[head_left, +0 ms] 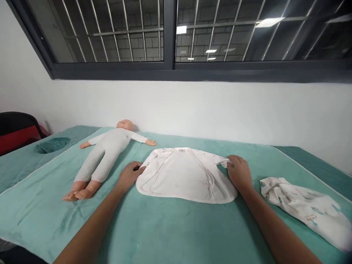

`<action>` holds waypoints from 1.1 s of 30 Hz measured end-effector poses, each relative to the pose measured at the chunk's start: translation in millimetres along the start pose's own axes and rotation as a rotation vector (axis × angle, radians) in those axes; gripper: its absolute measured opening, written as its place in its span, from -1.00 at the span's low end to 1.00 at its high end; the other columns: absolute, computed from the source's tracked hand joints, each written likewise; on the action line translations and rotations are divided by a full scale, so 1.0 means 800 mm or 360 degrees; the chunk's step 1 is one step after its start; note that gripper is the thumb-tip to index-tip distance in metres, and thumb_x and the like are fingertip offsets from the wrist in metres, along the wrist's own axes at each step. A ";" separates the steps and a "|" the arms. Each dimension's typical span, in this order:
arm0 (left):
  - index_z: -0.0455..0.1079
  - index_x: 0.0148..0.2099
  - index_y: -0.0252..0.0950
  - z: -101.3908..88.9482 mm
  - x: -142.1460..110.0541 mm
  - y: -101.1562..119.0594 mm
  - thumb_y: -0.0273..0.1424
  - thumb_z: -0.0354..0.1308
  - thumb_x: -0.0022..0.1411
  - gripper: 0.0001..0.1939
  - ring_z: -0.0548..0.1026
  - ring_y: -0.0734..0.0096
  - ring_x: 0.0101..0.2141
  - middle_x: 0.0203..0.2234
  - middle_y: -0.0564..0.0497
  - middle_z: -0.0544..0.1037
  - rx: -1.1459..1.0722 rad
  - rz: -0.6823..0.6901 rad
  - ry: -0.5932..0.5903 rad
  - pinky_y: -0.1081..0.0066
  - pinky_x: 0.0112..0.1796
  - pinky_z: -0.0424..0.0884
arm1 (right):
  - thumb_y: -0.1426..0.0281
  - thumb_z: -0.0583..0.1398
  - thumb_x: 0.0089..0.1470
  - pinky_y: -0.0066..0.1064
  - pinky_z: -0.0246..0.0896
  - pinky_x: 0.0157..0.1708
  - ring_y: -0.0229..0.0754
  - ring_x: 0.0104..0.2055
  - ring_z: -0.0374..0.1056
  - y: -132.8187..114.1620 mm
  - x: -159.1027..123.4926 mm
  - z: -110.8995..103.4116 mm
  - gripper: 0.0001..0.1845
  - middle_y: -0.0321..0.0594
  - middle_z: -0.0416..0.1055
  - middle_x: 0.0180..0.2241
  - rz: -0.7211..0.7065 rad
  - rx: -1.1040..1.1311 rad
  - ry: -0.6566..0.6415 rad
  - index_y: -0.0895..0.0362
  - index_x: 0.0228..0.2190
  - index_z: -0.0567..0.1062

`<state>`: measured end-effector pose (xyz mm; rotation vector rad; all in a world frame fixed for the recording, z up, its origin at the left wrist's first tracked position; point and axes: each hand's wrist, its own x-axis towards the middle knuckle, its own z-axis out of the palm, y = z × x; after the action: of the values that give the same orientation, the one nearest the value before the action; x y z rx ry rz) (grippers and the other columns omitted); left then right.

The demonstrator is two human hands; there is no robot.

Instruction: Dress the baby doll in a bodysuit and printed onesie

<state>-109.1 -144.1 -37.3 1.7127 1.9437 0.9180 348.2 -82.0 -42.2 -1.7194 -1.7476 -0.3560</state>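
A small white baby shirt [180,174] lies spread on the green bed cover, its plain inside facing up and a printed tag at the neckline. My left hand [131,176] pinches the shirt's left edge near the sleeve between thumb and finger. At the other side, my right hand [239,172] has its fingers closed on the right sleeve, which is lifted a little with a gap beneath it. Beyond my left hand a baby doll [110,150] in a white bodysuit rests on its back, arms spread and feet toward me.
Crumpled white printed cloth [308,209] lies to the right of my right forearm. The green cover [176,234] has a face hole [52,145] at the far left. A red and black chair [19,132] stands beyond it. Behind is a white wall [192,110] under a barred window.
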 end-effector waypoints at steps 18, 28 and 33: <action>0.23 0.21 -0.23 0.049 0.075 0.024 -0.27 -0.23 0.36 -0.54 0.08 0.20 0.27 0.28 -0.06 0.17 0.0770 0.0601 0.0269 0.12 0.22 0.02 | 0.20 -0.13 0.30 -0.07 -0.17 0.28 -0.04 0.30 0.03 -0.035 -0.016 0.009 -0.45 -0.02 0.14 0.25 -0.0616 -0.0020 -0.0579 0.22 0.15 0.29; 0.12 0.30 -0.16 0.034 0.082 -0.022 -0.32 -0.26 0.35 -0.49 -0.03 0.12 0.31 0.33 -0.01 0.06 0.1038 0.0251 -0.0135 -0.09 0.21 -0.07 | 0.23 -0.16 0.30 0.13 -0.11 0.21 0.01 0.32 -0.02 0.011 -0.015 0.011 -0.47 -0.03 0.12 0.26 -0.0113 -0.0344 -0.0708 0.21 0.15 0.26; 0.20 0.25 -0.21 0.036 0.078 0.014 -0.38 -0.26 0.33 -0.50 0.06 -0.02 0.28 0.28 -0.16 0.16 0.1029 0.0182 -0.0053 -0.34 0.14 -0.18 | 0.44 -0.13 0.25 0.08 -0.21 0.24 0.01 0.31 0.01 -0.003 -0.016 0.008 -0.52 0.06 0.15 0.24 -0.0286 -0.0325 -0.0452 0.28 0.12 0.31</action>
<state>-93.0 -76.6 -42.1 2.1740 2.2944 0.2881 343.3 -88.5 -54.5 -1.8310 -2.1433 -0.3952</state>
